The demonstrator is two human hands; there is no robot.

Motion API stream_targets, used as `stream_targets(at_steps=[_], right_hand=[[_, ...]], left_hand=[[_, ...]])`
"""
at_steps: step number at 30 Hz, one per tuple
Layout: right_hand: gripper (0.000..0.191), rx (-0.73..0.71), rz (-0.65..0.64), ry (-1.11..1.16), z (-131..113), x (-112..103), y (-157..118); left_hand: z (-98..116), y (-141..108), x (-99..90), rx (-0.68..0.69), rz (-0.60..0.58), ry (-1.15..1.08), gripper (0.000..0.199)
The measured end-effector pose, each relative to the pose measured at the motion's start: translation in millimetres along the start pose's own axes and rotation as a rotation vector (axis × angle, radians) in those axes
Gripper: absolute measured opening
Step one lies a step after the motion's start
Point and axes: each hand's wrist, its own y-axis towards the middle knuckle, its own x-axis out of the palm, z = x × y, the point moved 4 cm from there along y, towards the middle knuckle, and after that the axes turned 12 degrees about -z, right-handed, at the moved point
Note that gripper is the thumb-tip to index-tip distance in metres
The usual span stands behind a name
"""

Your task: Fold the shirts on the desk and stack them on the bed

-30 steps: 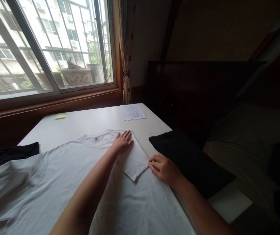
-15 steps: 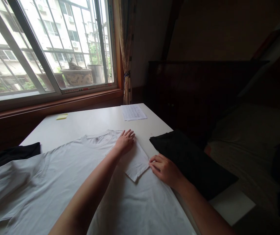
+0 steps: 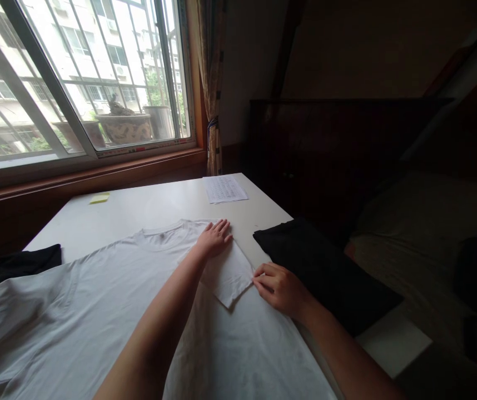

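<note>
A white T-shirt (image 3: 109,300) lies spread over the white table (image 3: 159,203), its neckline toward the window. Its right-hand sleeve (image 3: 228,280) is folded inward onto the shirt body. My left hand (image 3: 214,238) lies flat on the shirt's shoulder by that sleeve, fingers stretched out and slightly apart. At the sleeve's outer corner, my right hand (image 3: 275,286) pinches the edge of the cloth between thumb and fingers. The shirt's far left part is rumpled.
Folded black cloth (image 3: 326,272) lies right of the shirt, along the table's edge. More black cloth (image 3: 17,265) sits at the left. Printed paper sheets (image 3: 225,189) and a yellow sticky note (image 3: 99,198) lie toward the back. A barred window (image 3: 130,72) stands behind the table.
The view has shifted slightly. My left hand stays flat on the shoulder and my right hand keeps its pinch at the sleeve corner; the shirt looks nearly the same.
</note>
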Motion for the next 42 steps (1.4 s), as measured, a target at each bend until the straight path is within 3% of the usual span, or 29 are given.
stream_targets(at_steps=[4,8,13,17,22,29,33,36,39,42], right_hand=[[0.021,-0.006,0.003,0.014,-1.1,-0.7,-0.3],[0.024,-0.006,0.018,0.010,-1.6,-2.0,-0.3],[0.032,0.049,0.061,0.008,6.8,-2.9,-2.1],[0.036,0.151,0.083,-0.061,18.2,0.8,-3.3],[0.029,0.248,0.023,-0.169,21.3,7.3,-1.1],[0.023,0.277,-0.039,-0.163,20.1,10.4,-0.6],[0.022,0.290,-0.039,-0.147,21.5,11.7,-1.1],[0.023,0.288,-0.033,-0.140,22.2,13.6,-1.1],[0.025,0.282,0.007,-0.126,23.4,13.8,-1.8],[0.026,0.241,0.079,-0.102,20.5,8.9,-0.5]], left_hand=[[5.6,-3.0,-6.9,0.003,-0.002,0.014,0.060],[29.2,-17.4,-9.1,0.045,0.037,0.039,0.059],[73.0,-70.5,12.4,0.237,0.053,0.020,0.059],[93.1,-120.4,23.9,0.392,-0.008,-0.042,0.065],[105.8,-160.9,19.5,0.526,-0.056,-0.068,0.071],[113.7,-216.0,5.0,0.571,-0.142,-0.184,0.074],[104.4,-258.3,-23.4,0.568,-0.245,-0.355,0.075],[78.9,-288.1,-39.5,0.406,-0.255,-0.466,0.059],[34.5,-316.3,-39.7,0.206,-0.119,-0.418,0.045],[-22.1,-344.1,-25.5,0.005,0.071,-0.230,0.045]])
